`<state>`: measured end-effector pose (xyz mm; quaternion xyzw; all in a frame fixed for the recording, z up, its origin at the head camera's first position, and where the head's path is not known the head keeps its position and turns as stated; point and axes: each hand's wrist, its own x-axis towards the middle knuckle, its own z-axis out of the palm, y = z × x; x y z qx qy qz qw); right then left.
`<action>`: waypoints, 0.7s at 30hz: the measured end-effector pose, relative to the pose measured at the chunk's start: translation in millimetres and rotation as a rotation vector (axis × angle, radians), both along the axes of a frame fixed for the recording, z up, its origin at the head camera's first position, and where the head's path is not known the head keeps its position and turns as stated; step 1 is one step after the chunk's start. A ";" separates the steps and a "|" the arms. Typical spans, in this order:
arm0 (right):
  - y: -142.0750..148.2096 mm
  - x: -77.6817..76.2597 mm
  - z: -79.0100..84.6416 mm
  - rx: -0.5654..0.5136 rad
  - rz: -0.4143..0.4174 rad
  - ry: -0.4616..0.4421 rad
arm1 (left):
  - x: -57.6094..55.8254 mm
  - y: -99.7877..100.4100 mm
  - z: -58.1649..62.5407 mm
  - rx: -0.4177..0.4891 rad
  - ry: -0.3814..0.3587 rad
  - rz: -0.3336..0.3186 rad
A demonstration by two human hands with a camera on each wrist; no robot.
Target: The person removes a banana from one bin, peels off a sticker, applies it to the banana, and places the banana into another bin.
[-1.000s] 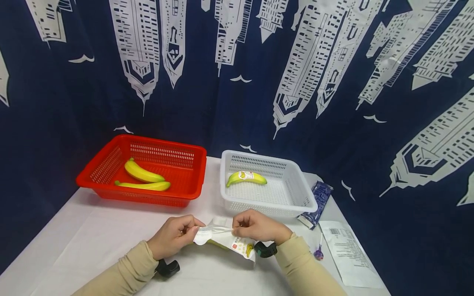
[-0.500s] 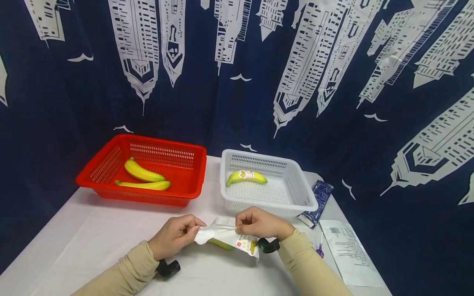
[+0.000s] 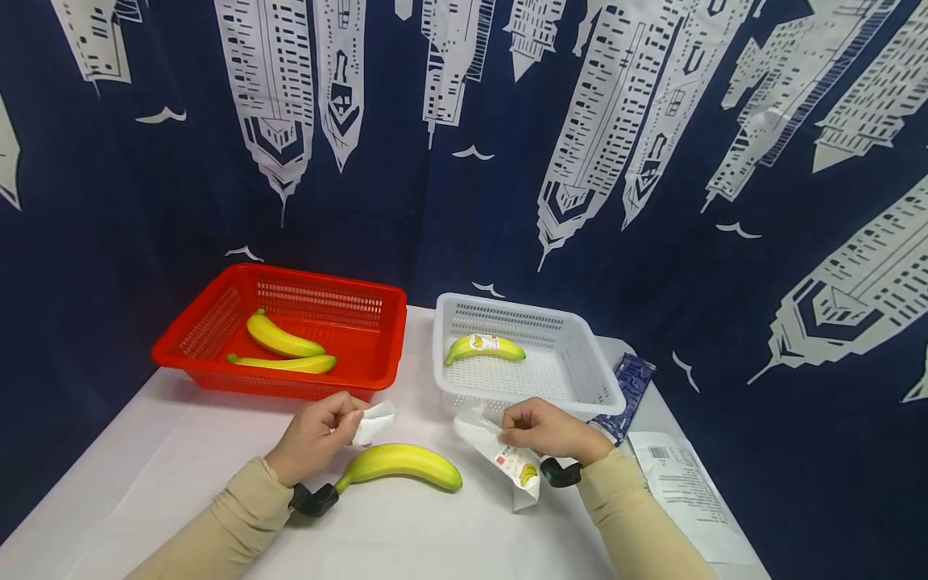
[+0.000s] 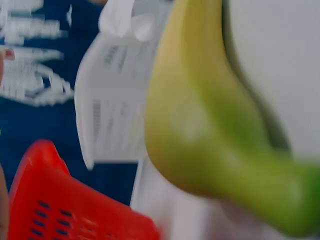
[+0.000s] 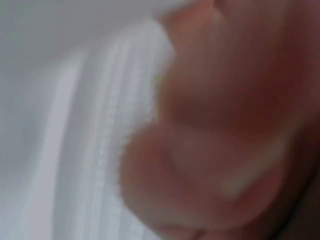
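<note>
1. Change: half a second ago we saw one white sheet stretched between both hands, over the banana. Now it is in two parts, pulled well apart.
2. Left hand (image 3: 319, 435), lower left of centre: fingers curled, pinching the small white scrap (image 3: 375, 421).
3. Right hand (image 3: 547, 431), lower right of centre: fingers bent, pinching the larger printed wrapper (image 3: 500, 451), which hangs down and shows a banana print. Right wrist view is too blurred to add more.
4. Loose banana (image 3: 402, 461): bottom centre of the frame, flat on the counter (image 3: 406, 532), between the hands, no paper over it. Stem end points lower left, by the left wrist camera (image 3: 314, 499); we can't tell if they touch.
5. Meaning: we read the banana as freed from its paper. We see no sticker on its visible side. Both hands are taken up with paper, neither grips fruit.
6. Rest, unmoved as far as we see: two bananas (image 3: 285, 335) in the red basket (image 3: 275, 385), centre left; stickered banana (image 3: 511, 349) in the white basket (image 3: 540, 370), right of centre; blue packet (image 3: 631, 391) and printed sheet (image 3: 685, 491) toward lower right.
</note>
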<state>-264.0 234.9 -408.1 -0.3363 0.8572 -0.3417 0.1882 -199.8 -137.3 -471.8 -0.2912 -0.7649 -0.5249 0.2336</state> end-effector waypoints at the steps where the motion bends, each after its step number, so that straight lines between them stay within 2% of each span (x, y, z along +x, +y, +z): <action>1: 4.6 -0.8 -1.4 0.026 -0.030 0.034 | -1.2 -1.6 0.1 0.002 -0.009 0.018; 7: 6.5 -0.3 -19.8 0.215 -0.107 0.288 | -2.5 -0.4 -3.7 -0.020 -0.075 -0.019; 10: 4.4 0.4 -32.2 0.301 -0.180 0.373 | -2.8 2.3 -7.1 -0.024 -0.094 -0.031; 13: 3.4 2.3 -39.2 0.357 -0.257 0.420 | -2.6 5.5 -11.9 -0.037 -0.134 -0.053; 16: 1.6 5.6 -39.1 0.395 -0.304 0.500 | -2.1 8.8 -15.1 -0.061 -0.162 -0.060; 21: -10.6 14.2 -29.2 0.459 -0.343 0.731 | -1.6 11.6 -15.2 -0.102 -0.122 0.019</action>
